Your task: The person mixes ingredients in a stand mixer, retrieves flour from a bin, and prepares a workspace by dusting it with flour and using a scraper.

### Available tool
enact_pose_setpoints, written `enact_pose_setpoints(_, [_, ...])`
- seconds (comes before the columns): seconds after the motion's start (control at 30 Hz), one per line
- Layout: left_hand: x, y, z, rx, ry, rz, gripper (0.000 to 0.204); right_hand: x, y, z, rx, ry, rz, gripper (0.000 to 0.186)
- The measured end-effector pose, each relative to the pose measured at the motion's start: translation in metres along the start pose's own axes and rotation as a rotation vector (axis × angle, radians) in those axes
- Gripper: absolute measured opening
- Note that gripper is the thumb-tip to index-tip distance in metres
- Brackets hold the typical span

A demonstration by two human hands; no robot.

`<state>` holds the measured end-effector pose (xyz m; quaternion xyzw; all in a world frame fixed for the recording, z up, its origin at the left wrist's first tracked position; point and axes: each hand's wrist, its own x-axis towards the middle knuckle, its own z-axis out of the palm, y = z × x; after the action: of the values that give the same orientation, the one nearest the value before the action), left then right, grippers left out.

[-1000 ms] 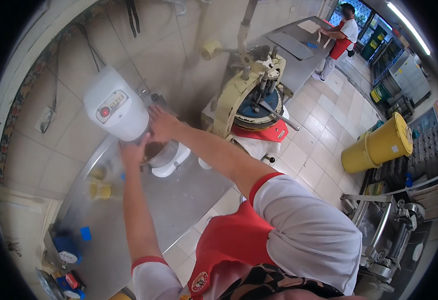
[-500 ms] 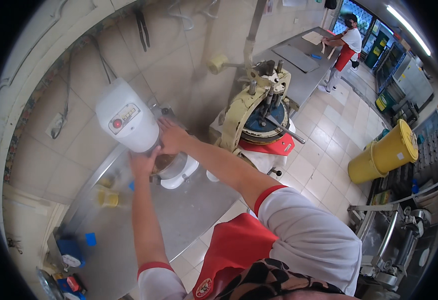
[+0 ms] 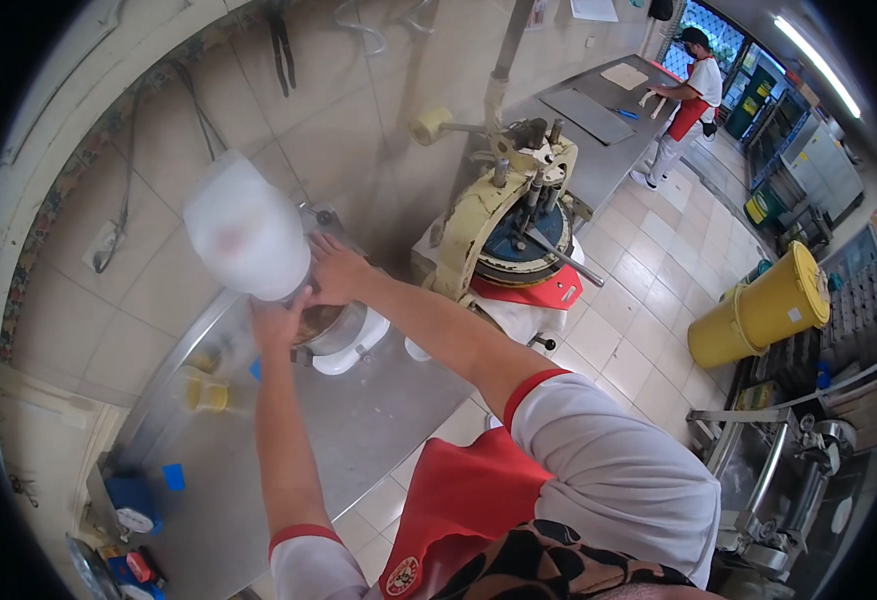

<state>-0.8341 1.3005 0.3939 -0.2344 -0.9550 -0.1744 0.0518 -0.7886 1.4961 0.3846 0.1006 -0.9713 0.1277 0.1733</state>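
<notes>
Left hand (image 3: 277, 322) and right hand (image 3: 339, 275) are flanking the white rounded mixer head's (image 3: 247, 225) lower end, grips unclear; round silvery metal bowl (image 3: 339, 333) already sitting beneath it, brownish contents (image 3: 314, 320) inside; remaining work not showing.

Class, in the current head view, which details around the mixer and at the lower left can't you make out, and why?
Head view: most of what is inside the bowl, hidden by the mixer head, left hand and right hand.
Head view: the mixer's control panel, blurred.
Head view: the full outline of the round object, cut off by the lens's dark rim.
</notes>
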Motion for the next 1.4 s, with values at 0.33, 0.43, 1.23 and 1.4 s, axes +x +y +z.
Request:
enact_pose_setpoints(0.33, [-0.002,-0.003,0.009,0.042,0.035,0.013,0.096,-0.001,0.001,0.006,-0.016,-0.007,-0.011,0.108])
enact_pose_setpoints(0.43, [-0.001,-0.005,0.008,0.048,0.043,0.017,0.095,0.001,0.000,0.004,-0.027,0.004,-0.007,0.109])
enact_pose_setpoints(1.23, [0.001,-0.011,0.011,0.095,0.008,0.012,0.105,0.001,-0.005,0.000,-0.047,-0.070,0.012,0.106])
enact_pose_setpoints(1.4, [0.000,0.002,0.007,0.062,0.016,-0.002,0.098,0.000,0.004,0.001,-0.047,-0.053,0.010,0.108])
